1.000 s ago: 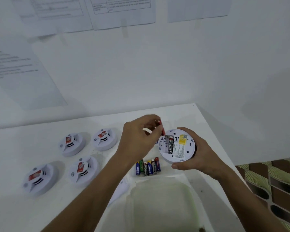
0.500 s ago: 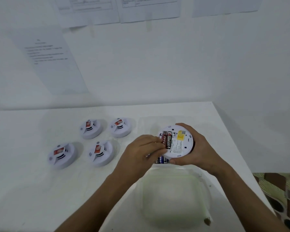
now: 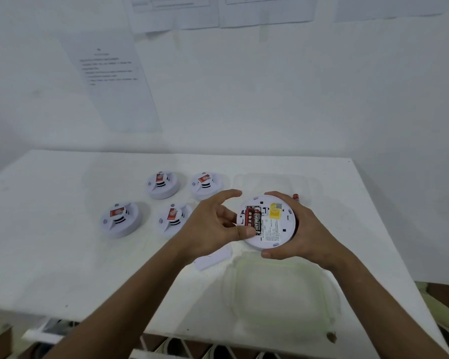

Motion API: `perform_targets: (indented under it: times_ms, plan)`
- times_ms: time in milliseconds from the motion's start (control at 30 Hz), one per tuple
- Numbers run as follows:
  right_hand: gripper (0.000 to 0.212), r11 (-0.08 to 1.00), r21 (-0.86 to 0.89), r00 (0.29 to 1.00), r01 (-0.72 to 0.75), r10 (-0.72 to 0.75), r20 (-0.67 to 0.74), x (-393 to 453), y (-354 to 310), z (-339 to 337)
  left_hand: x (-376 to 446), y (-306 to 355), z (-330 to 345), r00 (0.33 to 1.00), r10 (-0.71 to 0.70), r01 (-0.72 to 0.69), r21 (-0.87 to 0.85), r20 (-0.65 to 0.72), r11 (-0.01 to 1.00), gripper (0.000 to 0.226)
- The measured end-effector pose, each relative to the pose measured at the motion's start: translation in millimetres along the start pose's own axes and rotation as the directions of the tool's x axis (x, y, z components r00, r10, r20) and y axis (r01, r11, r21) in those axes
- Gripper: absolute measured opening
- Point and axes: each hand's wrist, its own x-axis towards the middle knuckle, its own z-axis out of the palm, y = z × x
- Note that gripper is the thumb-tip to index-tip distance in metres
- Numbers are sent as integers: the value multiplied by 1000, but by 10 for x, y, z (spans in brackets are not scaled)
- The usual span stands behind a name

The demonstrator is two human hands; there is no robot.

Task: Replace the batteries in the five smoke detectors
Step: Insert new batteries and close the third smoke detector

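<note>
White plastic detector (image 3: 272, 224), flipped back-side up, gripped around rim by right hand (image 3: 300, 229), held just above table (image 3: 62, 255) and clear container (image 3: 283, 301). Battery bay open at left of detector back: red cell (image 3: 248, 216) and black Eveready cell (image 3: 257, 221) lying side by side inside. Yellow sticker and printed label to right of bay.

Left hand (image 3: 213, 229): fingers half spread, nothing pinched; thumb tip (image 3: 246, 231) pressing on near end of cells at bay edge. Right hand: closed firmly on detector, thumb at near rim, fingers wrapped over far rim.

Step in hand (judged): seating 2nd cell in bay of 1st unit. Both cells look in, but full seating vs. contacts not confirmable at this res.

Other 4 detectors (image 3: 163, 185) (image 3: 205, 185) (image 3: 119, 218) (image 3: 174, 218) face up in 2x2 block at left, well apart from hands, red tabs visible, apparently untouched. So approx. 1 of 5 in progress.

White bay cover (image 3: 213, 257) lying on table just below left wrist. One loose red cell (image 3: 296, 197) peeking out beyond right fingers (other spares hidden behind hands).

Next move calls for:
- Press cells flush; check polarity vs. bay marks.
- Pick up cover w/ left hand, align tabs, snap shut.
- Keep right grip steady, detector level, to prevent cells popping out.
- Set finished unit aside, separate from remaining 4.
</note>
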Motion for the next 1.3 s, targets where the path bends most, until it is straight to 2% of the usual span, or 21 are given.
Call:
perform_targets:
  times_ms: [133,300,367,433,500,600,633,700,800,1033,1100,1200,1300]
  plan:
    - [98,1000,-1,1000,17,-17,26,44,-24,115,-48,-100,-74,998,-54,51,-65,-45,997,75]
    - [96,1000,-19,1000,13,-13,10,85,-35,190,-113,-249,-64,990,-14,5,-65,-138,998,62]
    - [97,1000,-30,1000,0,0,1,70,-13,156,-131,-382,-104,983,-53,61,40,-173,997,62]
    - [100,999,-34,1000,-14,14,-10,39,5,95,-174,-550,-162,974,-77,132,254,-214,958,67]
    - [101,999,-49,1000,-18,17,-22,13,-3,45,-234,-709,-184,977,-101,173,421,-186,890,73]
    - [102,998,-61,999,-26,24,-25,-6,-29,21,-280,-900,-174,975,-174,223,562,-139,796,85]
    - [102,998,-64,999,-27,25,-19,-13,-31,24,-277,-949,-171,971,-191,239,588,-144,773,83]
    - [99,998,-61,1000,-29,29,-2,-30,-26,39,-276,-1003,-163,972,-185,235,620,-146,749,65]
    - [96,998,-56,999,-36,38,24,-29,-36,86,-292,-1018,-157,978,-166,210,594,-128,777,47]
    - [98,997,-68,995,-43,49,92,73,-64,283,-472,-1020,-297,972,-36,162,557,-231,815,54]
    - [97,997,-67,994,-45,51,98,143,-74,366,-562,-956,-441,950,48,130,531,-307,837,55]
    - [98,998,-52,995,-47,51,88,242,-111,507,-643,-802,-753,884,196,67,530,-425,845,58]
    - [98,998,-59,993,-27,33,114,383,-211,701,-638,-618,-1000,864,293,-32,537,-408,843,61]
